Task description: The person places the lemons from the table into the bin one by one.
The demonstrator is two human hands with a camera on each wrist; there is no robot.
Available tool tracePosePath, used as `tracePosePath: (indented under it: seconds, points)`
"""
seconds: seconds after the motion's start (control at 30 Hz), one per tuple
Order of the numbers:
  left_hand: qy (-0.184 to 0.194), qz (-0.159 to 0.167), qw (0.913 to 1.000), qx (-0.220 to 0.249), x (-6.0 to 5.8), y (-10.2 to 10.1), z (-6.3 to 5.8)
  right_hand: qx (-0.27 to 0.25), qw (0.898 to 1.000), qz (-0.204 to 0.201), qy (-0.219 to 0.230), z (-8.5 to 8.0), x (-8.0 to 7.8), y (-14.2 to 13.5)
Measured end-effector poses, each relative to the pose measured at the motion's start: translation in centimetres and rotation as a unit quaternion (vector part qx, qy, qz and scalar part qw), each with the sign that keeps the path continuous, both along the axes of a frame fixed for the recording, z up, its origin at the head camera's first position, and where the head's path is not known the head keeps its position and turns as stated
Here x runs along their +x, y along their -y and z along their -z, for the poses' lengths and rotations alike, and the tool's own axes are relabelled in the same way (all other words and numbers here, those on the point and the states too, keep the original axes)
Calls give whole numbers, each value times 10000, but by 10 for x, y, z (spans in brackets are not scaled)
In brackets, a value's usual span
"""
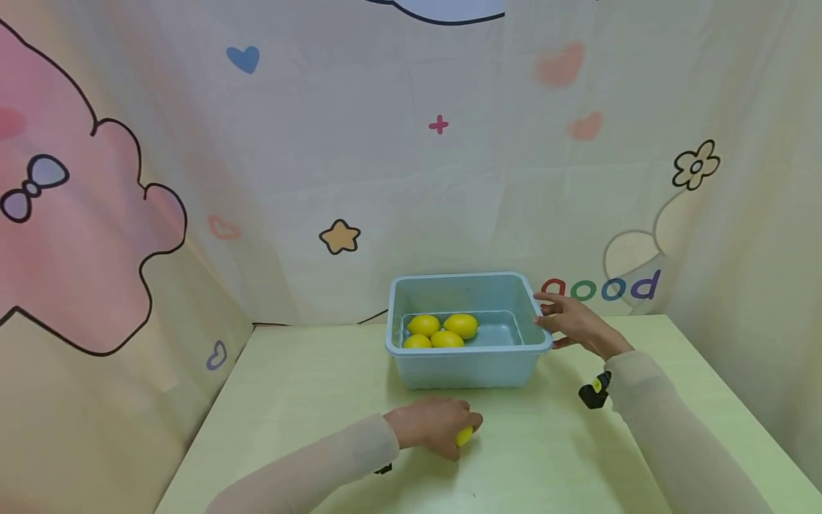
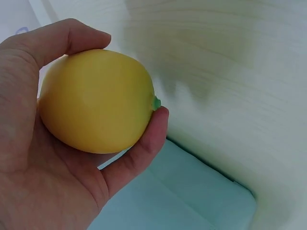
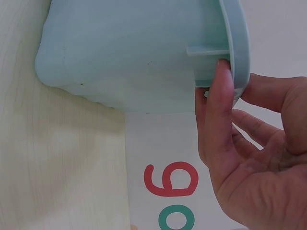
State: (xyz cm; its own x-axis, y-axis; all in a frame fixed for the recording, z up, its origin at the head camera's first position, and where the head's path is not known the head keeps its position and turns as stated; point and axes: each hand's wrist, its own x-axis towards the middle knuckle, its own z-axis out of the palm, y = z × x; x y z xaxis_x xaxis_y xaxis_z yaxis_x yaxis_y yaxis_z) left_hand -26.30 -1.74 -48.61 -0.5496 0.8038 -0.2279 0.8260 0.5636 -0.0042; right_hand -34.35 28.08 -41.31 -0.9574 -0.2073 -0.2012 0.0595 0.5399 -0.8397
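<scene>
My left hand (image 1: 432, 424) grips a yellow lemon (image 2: 98, 100) with a small green tip, in front of a light blue plastic bin (image 1: 469, 369). Thumb and fingers curl round the lemon in the left wrist view. Inside the bin, several lemons (image 1: 461, 326) lie together toward its left side. At the bin's right end, my right hand (image 1: 576, 325) holds the rim (image 3: 238, 43), fingers under its outer edge and thumb over the top, as the right wrist view shows.
The bin stands on a pale wood-grain table (image 1: 308, 392), close to the back edge. Behind it hangs a printed curtain (image 1: 385, 164) with hearts, a star and colored letters. Another curtain side (image 1: 96, 271) borders the table on the left.
</scene>
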Motion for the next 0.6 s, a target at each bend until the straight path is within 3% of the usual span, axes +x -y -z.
tracePosePath:
  seconds: [0.33,0.6]
  points:
    - [-183,71,9998,-67,3,1,-9,-4,10000,10,-16,2,0,-1]
    - [-360,160,9992,58,4,2,-32,-13,10000,3,-26,2,0,-1]
